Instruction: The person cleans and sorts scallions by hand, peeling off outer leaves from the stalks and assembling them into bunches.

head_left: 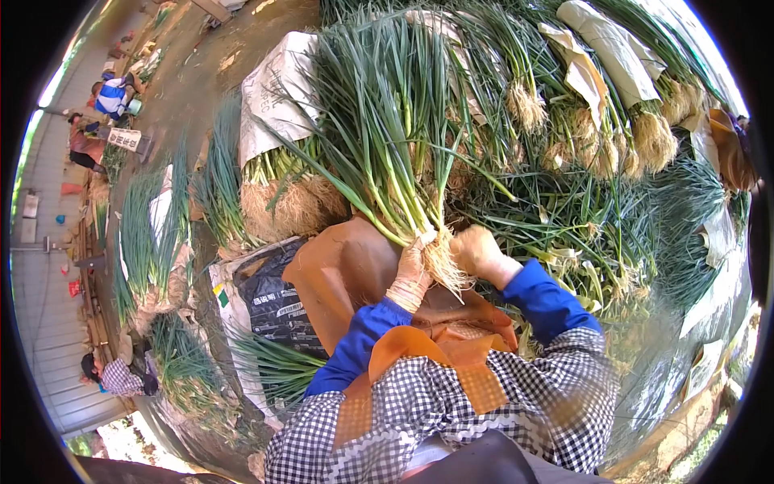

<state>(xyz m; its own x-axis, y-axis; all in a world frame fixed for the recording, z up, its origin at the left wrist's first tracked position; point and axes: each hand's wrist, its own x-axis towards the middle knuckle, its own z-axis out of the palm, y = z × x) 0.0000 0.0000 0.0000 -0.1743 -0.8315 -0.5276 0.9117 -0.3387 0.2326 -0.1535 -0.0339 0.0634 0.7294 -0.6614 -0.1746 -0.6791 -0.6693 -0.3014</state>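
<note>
A large bunch of green garlic (399, 153) leans away from me across my lap, its long flat leaves fanned out at the far side. My left hand (413, 262) is closed round its pale base, just above the stringy roots (446, 262). Right beside those roots is my right hand (476, 246), fingers curled in; what they hold, if anything, is hidden. Under the bunch an orange-brown apron (347, 258) covers my knees.
Wrapped bundles (294, 198) with roots toward me stand beyond the bunch, and more bundles (653, 137) lie far right. Loose stalks and trimmings (580, 234) are heaped on my right. A black printed sack (274, 290) lies to the left. Other people (121, 375) are at the far left.
</note>
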